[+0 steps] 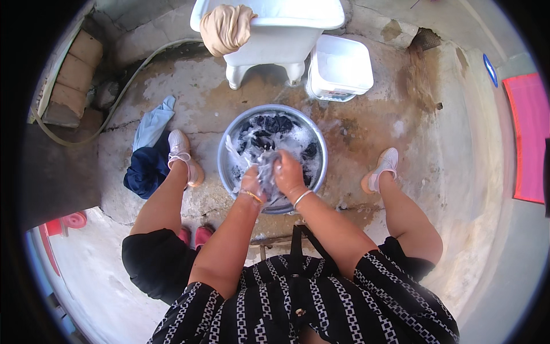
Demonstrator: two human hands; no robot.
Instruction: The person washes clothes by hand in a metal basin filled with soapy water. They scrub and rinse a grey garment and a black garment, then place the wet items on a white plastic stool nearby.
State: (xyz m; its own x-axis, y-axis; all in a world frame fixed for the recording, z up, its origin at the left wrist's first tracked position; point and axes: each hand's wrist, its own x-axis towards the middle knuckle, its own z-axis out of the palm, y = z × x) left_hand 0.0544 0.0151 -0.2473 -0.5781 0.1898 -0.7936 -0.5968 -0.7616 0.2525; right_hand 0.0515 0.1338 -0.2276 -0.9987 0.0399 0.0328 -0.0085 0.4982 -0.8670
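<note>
A round metal basin [222, 160] stands on the floor between my feet, holding foamy water and soaked dark cloth [275, 124]. Over its near half, my left hand [252, 182] and my right hand [288, 171] grip a wet, sudsy grey cloth [268, 168] between them. Water splashes up around the cloth, mostly beside my left hand. The fingers of both hands are curled in and partly hidden by foam and fabric. A gold-coloured bracelet is on my left wrist and a silver-coloured bangle on my right.
Beyond the basin are a white footed washtub [275, 43] with beige cloth [227, 30] over its rim and a white plastic bucket [343, 64]. Light blue cloth [154, 122] and navy cloth [148, 170] lie beside my left shoe. A hose [124, 92] curves along the left; red shoes [203, 235] are near the stool.
</note>
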